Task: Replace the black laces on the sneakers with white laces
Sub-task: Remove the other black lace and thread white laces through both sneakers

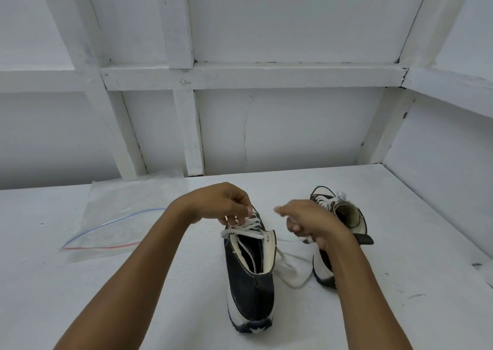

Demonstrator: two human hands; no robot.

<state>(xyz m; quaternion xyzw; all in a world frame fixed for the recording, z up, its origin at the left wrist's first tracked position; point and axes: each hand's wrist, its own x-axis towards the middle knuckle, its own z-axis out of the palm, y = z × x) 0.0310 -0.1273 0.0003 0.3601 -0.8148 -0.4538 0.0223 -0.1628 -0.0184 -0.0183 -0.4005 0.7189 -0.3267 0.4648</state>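
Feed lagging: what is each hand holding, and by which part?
Left hand pinches the flat white lace at the top crossings of the near black canvas sneaker; right hand is blurred; hold unclear.

Bare tabletop [106,296] near left and right; zip bag [112,227] left, near sneaker [249,277] and far sneaker [346,216] centre, white lace [289,268] between.

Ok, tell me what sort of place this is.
Probably a bare, purpose-built work booth rather than a lived-in room. It has a white-painted table and plain white panel walls braced with painted timber battens. On the table are sneakers and a clear zip bag.
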